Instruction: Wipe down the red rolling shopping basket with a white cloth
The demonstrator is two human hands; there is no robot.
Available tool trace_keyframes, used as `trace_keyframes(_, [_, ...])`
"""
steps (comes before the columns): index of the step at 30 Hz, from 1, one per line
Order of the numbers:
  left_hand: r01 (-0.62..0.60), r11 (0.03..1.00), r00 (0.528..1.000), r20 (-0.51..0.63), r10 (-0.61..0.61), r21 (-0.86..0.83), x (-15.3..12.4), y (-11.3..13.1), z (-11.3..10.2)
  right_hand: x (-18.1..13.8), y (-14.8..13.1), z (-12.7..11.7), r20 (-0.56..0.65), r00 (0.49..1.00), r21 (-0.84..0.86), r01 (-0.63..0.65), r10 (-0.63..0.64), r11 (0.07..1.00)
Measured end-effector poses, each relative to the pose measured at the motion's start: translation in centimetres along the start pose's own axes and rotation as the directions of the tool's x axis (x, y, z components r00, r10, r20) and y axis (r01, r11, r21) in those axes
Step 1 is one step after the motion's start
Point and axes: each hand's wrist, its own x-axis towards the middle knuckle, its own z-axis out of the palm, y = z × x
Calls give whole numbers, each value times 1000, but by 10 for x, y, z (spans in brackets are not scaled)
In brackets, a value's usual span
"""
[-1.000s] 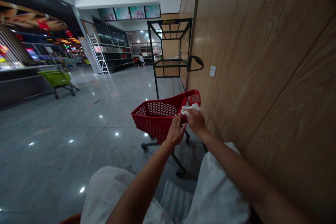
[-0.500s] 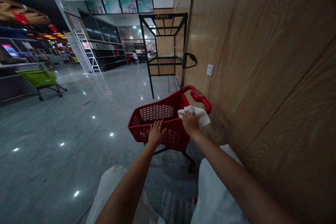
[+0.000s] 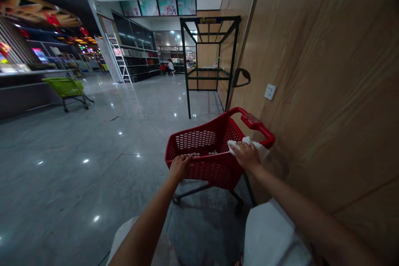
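A red plastic shopping cart [image 3: 215,173] stands directly in front of the person, close to a smooth wall with a wood-grain finish [image 3: 318,91]. Its tapering basket is pierced with rows of small holes, and its thick, looped handle curves toward the wall. The right hand [image 3: 247,158] presses a soft, crumpled white cloth [image 3: 261,149] to the basket's rounded rim near the handle — fingers bunched over the fabric. The left hand [image 3: 180,167] lies on the near rim, fingers extended; whether it grips is unclear. Glossy grey floor [image 3: 93,183] reflects points of light.
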Motion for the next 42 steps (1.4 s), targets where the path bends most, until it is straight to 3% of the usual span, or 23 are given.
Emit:
trace_keyframes(3, [12, 1000, 1000, 27, -13, 10, 4, 6, 5, 12, -30, 21, 46, 999, 30, -9, 8, 1000])
trace_keyframes(8, [-9, 1000, 999, 49, 8, 12, 7, 14, 12, 41, -106, 50, 140, 985, 133, 85, -103, 988])
trace_keyframes(11, [12, 1000, 998, 55, -13, 8, 9, 9, 12, 54, -125, 55, 158, 975, 160, 132, -158, 978])
trace_keyframes(14, [28, 1000, 997, 76, -27, -1, 13, -1, 9, 58, -103, 49, 188, 955, 160, 200, -229, 967])
trace_keyframes(17, [40, 999, 995, 91, -39, -14, 18, -9, 7, 54, -51, 35, 197, 947, 116, 234, -253, 965])
trace_keyframes(20, [62, 998, 994, 88, -61, -15, 21, -9, 10, 45, 1, 22, 130, 965, 61, 220, -226, 974])
trace_keyframes(23, [78, 997, 995, 56, -77, -9, 21, -2, 14, 39, 20, 21, 70, 986, 43, 149, -151, 988])
trace_keyframes(26, [98, 995, 995, 17, -97, -5, 19, 10, 19, 43, -8, 32, 138, 984, 88, 104, -116, 991])
trace_keyframes(31, [97, 995, 995, -37, -96, 17, 15, 20, 26, 62, -107, 51, 230, 955, 176, 150, -189, 973])
trace_keyframes(34, [79, 996, 996, -33, -78, 39, 12, 15, 26, 68, -132, 53, 271, 934, 192, 182, -231, 964])
trace_keyframes(37, [74, 996, 997, -17, -73, 53, 9, 7, 23, 64, -103, 49, 275, 923, 166, 230, -269, 959])
trace_keyframes(42, [80, 996, 995, -57, -78, 36, 9, 1, 28, 44, -5, 34, 179, 955, 37, 233, -236, 972])
